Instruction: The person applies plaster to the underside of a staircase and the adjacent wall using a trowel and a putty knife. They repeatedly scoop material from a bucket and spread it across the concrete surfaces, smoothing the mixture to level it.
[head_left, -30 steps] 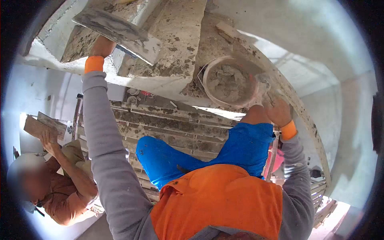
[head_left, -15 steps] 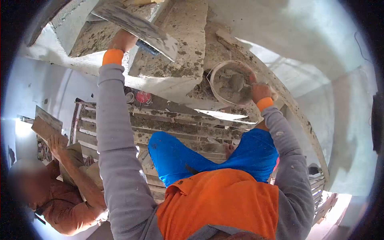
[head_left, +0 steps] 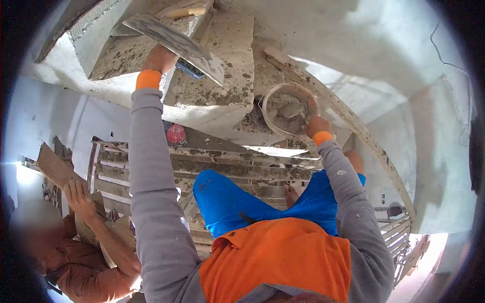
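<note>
My left hand (head_left: 160, 59) is closed on a plastering trowel (head_left: 182, 43), a long flat grey plate held tilted above the mortar-spotted concrete steps (head_left: 227, 60). A bit of blue shows under the plate near my fingers. On the other side, my right hand (head_left: 317, 126) is closed around a small pointed trowel (head_left: 291, 109), whose grip is mostly hidden by my fingers. Its blade lies in the grey mortar inside a round bucket (head_left: 268, 96). The bucket stands on a ledge to the right of the steps.
A tool with a pale wooden handle (head_left: 186, 12) lies higher on the steps. Beneath me runs a slatted wooden platform (head_left: 227, 166) with gaps; a red pail (head_left: 176, 134) sits beyond it. A long plank (head_left: 348, 118) curves past the bucket. A co-worker (head_left: 76, 262) at left holds a board (head_left: 55, 164).
My right hand and the small trowel have shifted left and slightly down. The left hand keeps the plastering trowel at nearly the same place. At left, the co-worker's hand and board have moved slightly.
</note>
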